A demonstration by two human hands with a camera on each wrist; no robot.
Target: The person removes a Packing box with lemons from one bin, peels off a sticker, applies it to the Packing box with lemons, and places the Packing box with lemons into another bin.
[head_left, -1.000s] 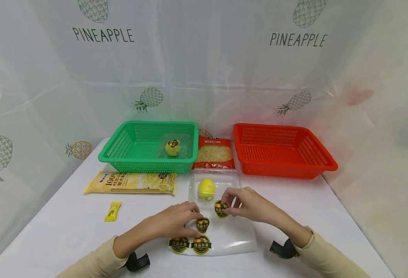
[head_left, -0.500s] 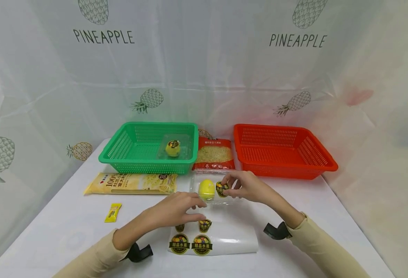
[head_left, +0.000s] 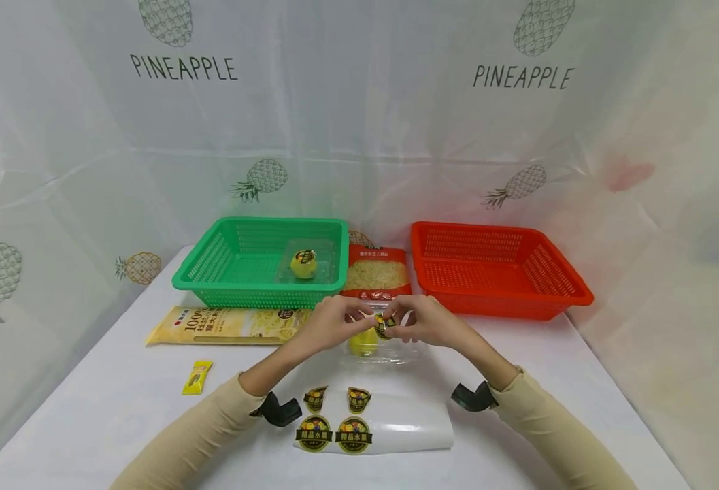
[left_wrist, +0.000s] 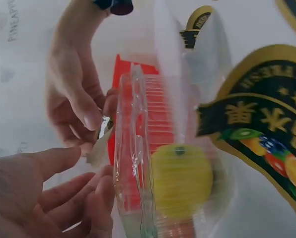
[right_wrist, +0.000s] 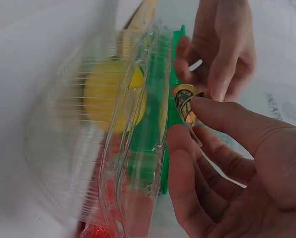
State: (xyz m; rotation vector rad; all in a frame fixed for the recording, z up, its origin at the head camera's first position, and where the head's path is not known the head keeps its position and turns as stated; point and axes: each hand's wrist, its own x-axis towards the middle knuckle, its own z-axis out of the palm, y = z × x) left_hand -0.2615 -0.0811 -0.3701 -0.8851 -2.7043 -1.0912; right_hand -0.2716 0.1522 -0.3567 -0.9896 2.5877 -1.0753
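Note:
My right hand (head_left: 430, 321) pinches a black and gold fruit sticker (head_left: 386, 327) between thumb and fingers, and the sticker (right_wrist: 186, 103) looks curved in the right wrist view. Close by on the left, my left hand (head_left: 330, 324) holds its thumb and fingers apart at the sticker's edge; whether it touches cannot be told. Under both hands lies a clear plastic clamshell box (head_left: 398, 352) with a yellow lemon-like fruit (head_left: 363, 344) inside, partly covered by the fingers. Nearer me is a white sticker sheet (head_left: 408, 422) bearing several similar stickers (head_left: 354, 435).
At the back left stands a green basket (head_left: 261, 296) holding another clear box with a stickered yellow fruit (head_left: 303, 265). A red basket (head_left: 506, 299) stands back right. Between them is a red pasta bag (head_left: 377, 272). A long noodle pack (head_left: 230, 327) and a small yellow packet (head_left: 197, 378) lie left.
My right hand has carried the sticker up from the sheet to above the clear box. The left hand has left the sheet and risen forward to meet it.

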